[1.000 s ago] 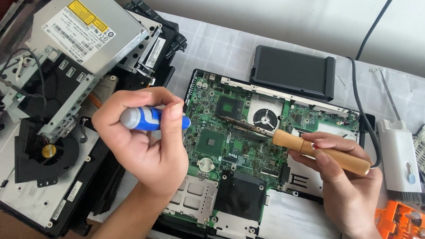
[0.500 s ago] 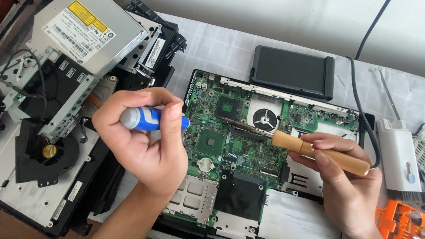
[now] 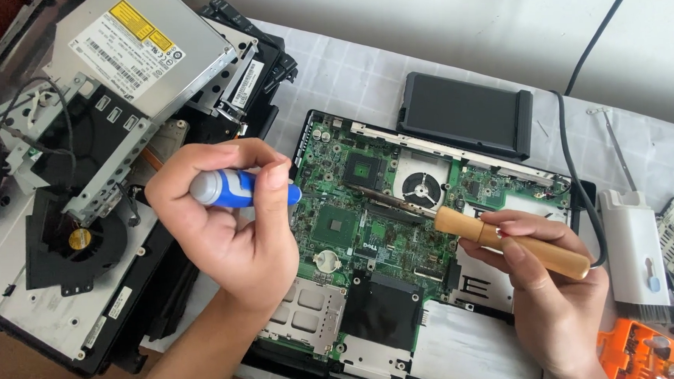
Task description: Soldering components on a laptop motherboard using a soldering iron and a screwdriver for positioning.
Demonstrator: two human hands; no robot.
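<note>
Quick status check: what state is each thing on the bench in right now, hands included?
Left hand: gripping the small blue and white tube, held level.
Right hand: gripping the wooden-handled soldering iron, tip on the board.
Green laptop motherboard: exposed, cover off.
Silver optical drive: removed, lying on the stripped chassis.
Black battery pack: detached, lying flat.

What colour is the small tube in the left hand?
The tube in the left hand is blue and white, shown in the head view.

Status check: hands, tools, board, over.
Left hand grips blue-white tube. Right hand holds wooden-handled soldering iron, tip on green motherboard. Nothing in between.
</note>
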